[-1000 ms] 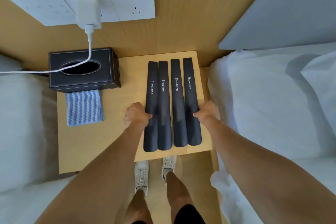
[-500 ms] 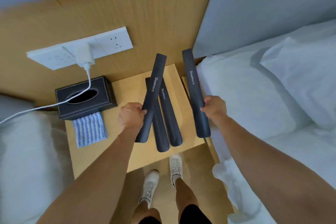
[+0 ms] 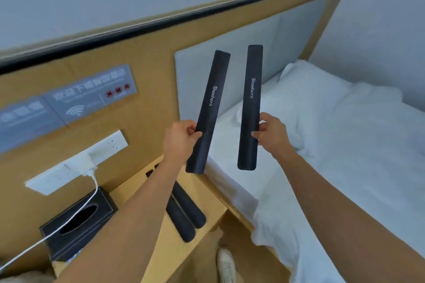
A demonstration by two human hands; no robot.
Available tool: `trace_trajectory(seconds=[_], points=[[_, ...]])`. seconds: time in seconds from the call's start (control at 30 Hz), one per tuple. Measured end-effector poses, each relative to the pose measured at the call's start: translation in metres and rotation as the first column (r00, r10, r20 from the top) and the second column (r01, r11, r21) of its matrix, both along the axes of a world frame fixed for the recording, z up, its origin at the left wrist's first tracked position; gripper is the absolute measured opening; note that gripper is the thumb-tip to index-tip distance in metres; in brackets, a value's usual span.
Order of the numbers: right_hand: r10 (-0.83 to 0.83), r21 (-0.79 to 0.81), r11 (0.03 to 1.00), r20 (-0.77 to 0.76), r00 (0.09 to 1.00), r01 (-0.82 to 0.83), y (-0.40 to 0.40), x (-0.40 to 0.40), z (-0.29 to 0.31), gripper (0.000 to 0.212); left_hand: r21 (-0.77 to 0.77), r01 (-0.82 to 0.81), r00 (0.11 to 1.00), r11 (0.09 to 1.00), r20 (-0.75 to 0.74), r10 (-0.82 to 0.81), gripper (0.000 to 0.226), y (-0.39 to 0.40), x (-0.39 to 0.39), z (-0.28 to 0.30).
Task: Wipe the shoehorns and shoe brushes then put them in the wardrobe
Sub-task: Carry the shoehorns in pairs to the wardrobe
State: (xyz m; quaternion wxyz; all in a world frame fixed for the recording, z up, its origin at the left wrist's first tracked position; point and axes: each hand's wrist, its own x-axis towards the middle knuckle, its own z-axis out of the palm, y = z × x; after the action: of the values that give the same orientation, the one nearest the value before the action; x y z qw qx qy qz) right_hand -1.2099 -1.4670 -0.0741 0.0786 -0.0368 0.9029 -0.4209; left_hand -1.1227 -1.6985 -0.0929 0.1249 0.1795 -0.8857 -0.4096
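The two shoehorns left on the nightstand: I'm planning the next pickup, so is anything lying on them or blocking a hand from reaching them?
Only the left forearm crosses above the two shoehorns; nothing visible lies on them.

Four shoehorns are counted: one held up at left [image 3: 208, 112], one at right [image 3: 249, 108], two laid on the surface [image 3: 184, 218]. One tissue box [image 3: 78, 223] is seen.

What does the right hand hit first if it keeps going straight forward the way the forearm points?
Probably the white pillow on the bed just beyond the right hand, which grips a shoehorn. Depth is unclear; the grey headboard panel lies behind it.
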Motion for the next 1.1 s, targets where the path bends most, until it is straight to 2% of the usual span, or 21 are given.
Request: trace_trajectory(seconds=[0.23, 0.53, 0.8, 1.0, 1.1], points=[[-0.171, -0.05, 0.985, -0.177, 0.969, 0.165, 0.095, 0.052, 0.106, 0.04, 0.071, 0.257, 0.947, 0.964, -0.219, -0.236, 0.007, 0.095, -0.023, 0.099], [-0.471, -0.18, 0.882, -0.275, 0.838, 0.436, 0.243, 0.144, 0.184, 0.033, 0.066, 0.576, 0.768, 0.815, -0.386, -0.511, 0.009, 0.26, -0.014, 0.177], [-0.651, -0.223, 0.758, -0.303, 0.696, 0.613, 0.382, 0.264, 0.212, 0.037, 0.033, 0.798, 0.548, 0.601, -0.455, -0.702, 0.01, 0.427, 0.058, 0.214], [-0.779, -0.233, 0.621, -0.292, 0.555, 0.749, 0.49, 0.375, 0.222, 0.028, 0.081, 0.91, 0.396, 0.408, -0.467, -0.79, 0.01, 0.553, 0.137, 0.225], [-0.827, -0.225, 0.55, -0.283, 0.486, 0.804, 0.535, 0.433, 0.222, 0.032, 0.121, 0.948, 0.316, 0.295, -0.471, -0.823, 0.011, 0.614, 0.178, 0.223]])
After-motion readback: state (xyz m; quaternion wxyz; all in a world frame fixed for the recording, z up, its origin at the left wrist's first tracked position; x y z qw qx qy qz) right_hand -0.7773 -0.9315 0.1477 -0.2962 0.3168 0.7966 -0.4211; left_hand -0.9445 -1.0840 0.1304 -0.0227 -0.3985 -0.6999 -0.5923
